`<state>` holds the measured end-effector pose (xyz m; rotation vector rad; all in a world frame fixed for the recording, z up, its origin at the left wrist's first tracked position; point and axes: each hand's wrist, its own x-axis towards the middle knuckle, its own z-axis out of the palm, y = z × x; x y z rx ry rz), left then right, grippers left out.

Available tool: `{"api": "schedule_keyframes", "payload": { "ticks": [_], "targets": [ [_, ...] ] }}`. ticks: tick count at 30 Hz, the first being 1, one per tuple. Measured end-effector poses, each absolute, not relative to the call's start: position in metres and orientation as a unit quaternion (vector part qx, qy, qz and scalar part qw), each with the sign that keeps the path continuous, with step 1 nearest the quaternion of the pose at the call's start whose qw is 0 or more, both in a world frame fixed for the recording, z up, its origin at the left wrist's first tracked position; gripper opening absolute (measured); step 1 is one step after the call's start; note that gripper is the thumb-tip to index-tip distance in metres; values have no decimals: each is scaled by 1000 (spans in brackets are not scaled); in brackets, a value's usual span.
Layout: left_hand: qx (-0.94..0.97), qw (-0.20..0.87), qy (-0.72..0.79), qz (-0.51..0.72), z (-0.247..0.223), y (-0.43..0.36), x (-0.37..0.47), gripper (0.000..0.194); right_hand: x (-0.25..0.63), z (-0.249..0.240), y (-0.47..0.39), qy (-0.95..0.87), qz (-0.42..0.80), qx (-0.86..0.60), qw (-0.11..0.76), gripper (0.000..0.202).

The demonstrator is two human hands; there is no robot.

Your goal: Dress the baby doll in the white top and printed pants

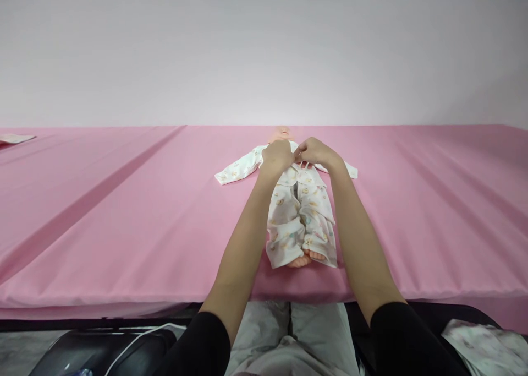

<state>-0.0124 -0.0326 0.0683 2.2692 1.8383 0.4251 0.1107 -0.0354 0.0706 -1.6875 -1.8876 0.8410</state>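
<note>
A baby doll [282, 133] lies on its back, its head at the far side and its bare feet [300, 261] towards me. It wears a white patterned long-sleeved top [241, 167] with the sleeves spread out, and matching trousers [284, 205]. My left hand [278, 154] is closed at the chest of the top, its fingertips mostly hidden behind the hand. Beside it, my right hand [315, 151] pinches at the front of the top, thumb and finger close together. The fingertips of both hands nearly meet. The fabric between them is too small to make out.
The doll lies on a pink-covered table [144, 216] with a white wall panel [264, 62] behind. A piece of cloth [16, 138] lies at the far left edge. A patterned cloth [487, 345] rests at lower right. A black chair [103, 348] and white cable [140, 337] are at lower left.
</note>
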Motion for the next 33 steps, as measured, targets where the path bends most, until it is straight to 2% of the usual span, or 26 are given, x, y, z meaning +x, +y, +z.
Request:
{"api": "schedule_keyframes", "payload": {
  "ticks": [8, 20, 27, 33],
  "targets": [
    [766, 62, 611, 191, 68, -34, -9, 21, 112, 73, -40, -662, 323, -626, 258, 4],
    [789, 185, 565, 154, 76, -36, -25, 15, 115, 77, -46, -636, 340, -632, 284, 10],
    [823, 175, 522, 140, 74, -35, -25, 20, 117, 78, -46, -628, 314, -657, 272, 11],
    [811, 149, 533, 189, 73, -35, -20, 19, 114, 79, -47, -649, 259, -660, 275, 13]
  ]
}}
